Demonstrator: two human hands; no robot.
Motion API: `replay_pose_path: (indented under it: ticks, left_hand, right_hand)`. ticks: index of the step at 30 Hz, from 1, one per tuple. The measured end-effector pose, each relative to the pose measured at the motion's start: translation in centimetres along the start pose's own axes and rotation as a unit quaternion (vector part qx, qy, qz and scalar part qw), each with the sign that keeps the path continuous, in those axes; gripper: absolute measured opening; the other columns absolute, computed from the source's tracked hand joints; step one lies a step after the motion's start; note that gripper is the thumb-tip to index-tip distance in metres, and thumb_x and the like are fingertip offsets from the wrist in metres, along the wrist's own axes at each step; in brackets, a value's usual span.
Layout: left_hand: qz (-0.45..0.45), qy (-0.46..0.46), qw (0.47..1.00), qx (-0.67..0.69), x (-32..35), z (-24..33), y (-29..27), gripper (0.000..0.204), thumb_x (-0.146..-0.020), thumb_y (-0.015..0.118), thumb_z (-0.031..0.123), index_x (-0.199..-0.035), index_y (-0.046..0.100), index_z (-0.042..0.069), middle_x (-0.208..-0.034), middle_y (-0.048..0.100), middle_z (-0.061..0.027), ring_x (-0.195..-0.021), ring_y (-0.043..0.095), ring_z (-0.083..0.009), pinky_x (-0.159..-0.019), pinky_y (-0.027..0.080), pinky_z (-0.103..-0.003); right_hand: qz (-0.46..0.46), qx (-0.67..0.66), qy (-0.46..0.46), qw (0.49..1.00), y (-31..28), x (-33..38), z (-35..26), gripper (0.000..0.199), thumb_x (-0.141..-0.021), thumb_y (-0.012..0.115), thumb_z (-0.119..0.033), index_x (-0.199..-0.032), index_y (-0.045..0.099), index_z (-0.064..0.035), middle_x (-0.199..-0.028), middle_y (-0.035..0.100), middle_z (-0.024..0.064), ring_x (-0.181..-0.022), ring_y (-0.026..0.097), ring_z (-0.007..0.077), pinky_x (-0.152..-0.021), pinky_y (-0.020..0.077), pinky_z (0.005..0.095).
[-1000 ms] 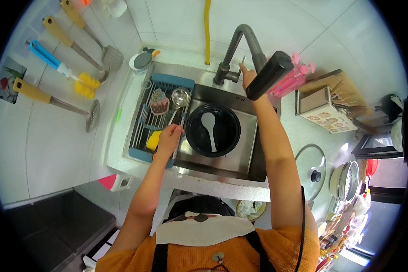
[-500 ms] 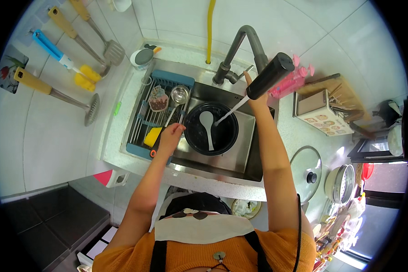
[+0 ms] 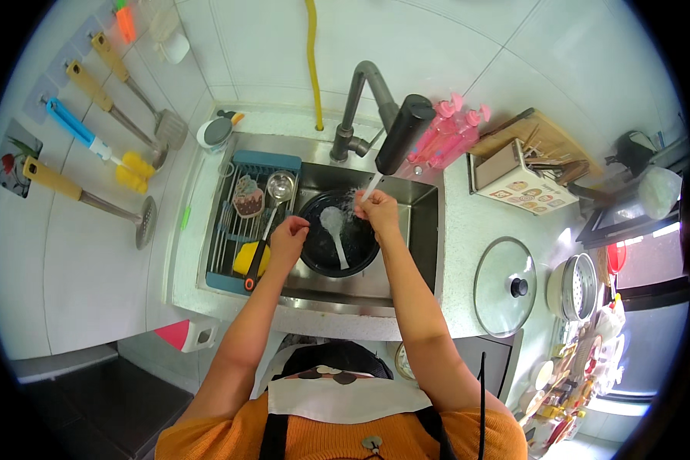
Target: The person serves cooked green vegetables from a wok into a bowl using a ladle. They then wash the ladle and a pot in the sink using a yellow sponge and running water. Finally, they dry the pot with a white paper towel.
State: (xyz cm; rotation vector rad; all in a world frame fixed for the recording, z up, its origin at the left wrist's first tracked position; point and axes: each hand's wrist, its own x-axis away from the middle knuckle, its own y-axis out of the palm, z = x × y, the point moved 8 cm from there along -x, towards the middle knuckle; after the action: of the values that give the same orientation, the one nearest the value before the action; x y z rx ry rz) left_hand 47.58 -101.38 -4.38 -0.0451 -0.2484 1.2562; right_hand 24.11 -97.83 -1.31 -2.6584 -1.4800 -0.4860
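Centrally, left hand point(image 3: 288, 240) with fingertips pressed together, black pot point(image 3: 360, 247) just right of it, white spoon point(image 3: 333, 222) inside, right hand point(image 3: 380, 209) at running water point(image 3: 370, 186) over the pot, whose grip cannot be told.

R hand point(image 3: 379, 211) in tap water point(image 3: 371, 185), L hand point(image 3: 287, 241) nr blk pot point(image 3: 360, 251)

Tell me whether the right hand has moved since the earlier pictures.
Yes: judged against the faucet, the right hand has come from its lever down the picture, to the water stream at the black pot.
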Motion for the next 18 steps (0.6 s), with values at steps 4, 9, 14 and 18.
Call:
replay_pose_path:
  ticks: [4,9,14,18]
  left_hand:
    - [-0.038,-0.027,0.997,0.055,-0.3,2.6,2.2,0.014,-0.080,0.062,0.013,-0.088,0.065,0.002,-0.068,0.061,-0.0034,-0.054,0.056,-0.0096,-0.049,0.044,-0.023]
    - [-0.101,-0.068,0.984,0.131,-1.7,6.2,7.0,0.026,-0.087,0.057,0.028,-0.085,0.064,0.003,-0.067,0.061,-0.0049,-0.049,0.055,-0.0092,-0.042,0.042,-0.021]
    - [-0.157,-0.144,0.955,0.207,-5.9,5.9,12.6,0.046,-0.088,0.050,0.048,-0.067,0.055,0.007,-0.061,0.056,-0.0023,-0.047,0.051,-0.0134,-0.045,0.042,-0.027]
    - [-0.201,-0.122,0.960,0.153,-8.6,3.2,15.8,0.050,-0.088,0.045,0.053,-0.064,0.050,0.009,-0.056,0.050,-0.0024,-0.046,0.048,-0.0158,-0.046,0.041,-0.031]
  right_hand:
    - [0.044,0.123,-0.024,0.991,-1.6,1.2,-2.5,0.010,-0.080,0.064,-0.010,-0.075,0.062,-0.0017,-0.058,0.058,0.0035,-0.047,0.053,0.0087,-0.041,0.0407,0.0213]
    - [0.131,0.268,-0.104,0.949,-6.7,3.2,-3.2,0.036,-0.083,0.062,-0.033,-0.064,0.060,-0.0019,-0.051,0.054,0.0028,-0.040,0.048,0.0088,-0.041,0.0381,0.0250]
    - [0.236,0.251,-0.146,0.928,-12.1,6.3,-2.7,0.052,-0.089,0.052,-0.038,-0.051,0.044,-0.0040,-0.047,0.042,-0.0010,-0.040,0.038,0.0103,-0.041,0.0314,0.0291]
    - [0.269,0.185,-0.094,0.941,-16.5,7.5,0.8,0.047,-0.092,0.047,-0.037,-0.055,0.043,-0.0078,-0.048,0.037,-0.0028,-0.044,0.036,0.0077,-0.042,0.0283,0.0252]
